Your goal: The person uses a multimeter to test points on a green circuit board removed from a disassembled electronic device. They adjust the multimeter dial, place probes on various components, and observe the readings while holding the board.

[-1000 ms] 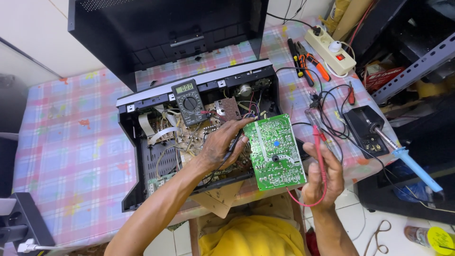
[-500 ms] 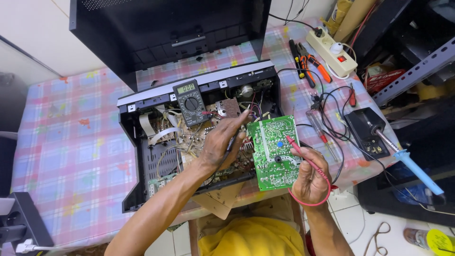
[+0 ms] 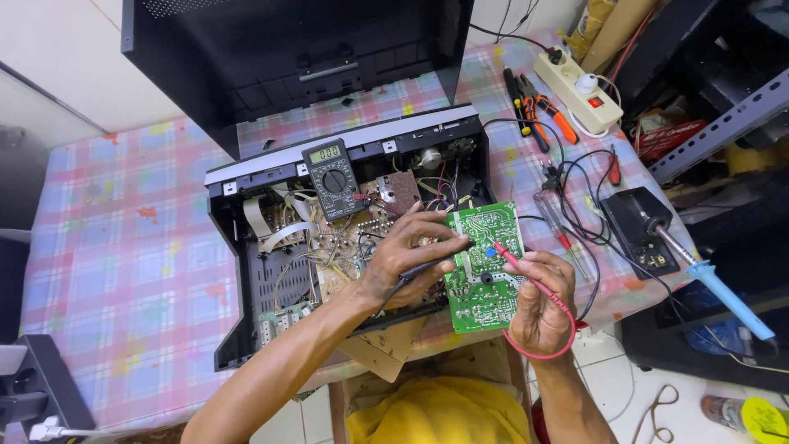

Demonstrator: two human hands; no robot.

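Tablecloth point(image 3: 123, 271): we see a pastel checked cloth over the table, bare at the left.
Open chassis point(image 3: 246, 296): a black device with its cover off sits mid-table, wires and boards showing inside.
Multimeter point(image 3: 331, 177): it lies on the far part of the chassis, display facing us.
Left hand point(image 3: 403, 263): our fingers are curled and pressed together around a black probe point(image 3: 431, 265), whose tip touches the left edge of the board.
Green circuit board point(image 3: 485, 267): it stands tilted at the right near corner of the chassis, between our two hands, solder side up.
Right hand point(image 3: 538, 308): thumb and fingers pinch a red probe point(image 3: 518, 267); its tip rests on the board near a blue part.
Red lead point(image 3: 542, 349): it loops around the right hand.
Soldering iron point(image 3: 715, 288): blue-handled, in its stand at the right, well apart.
Pliers point(image 3: 546, 111): far right, beside a power strip point(image 3: 575, 90).
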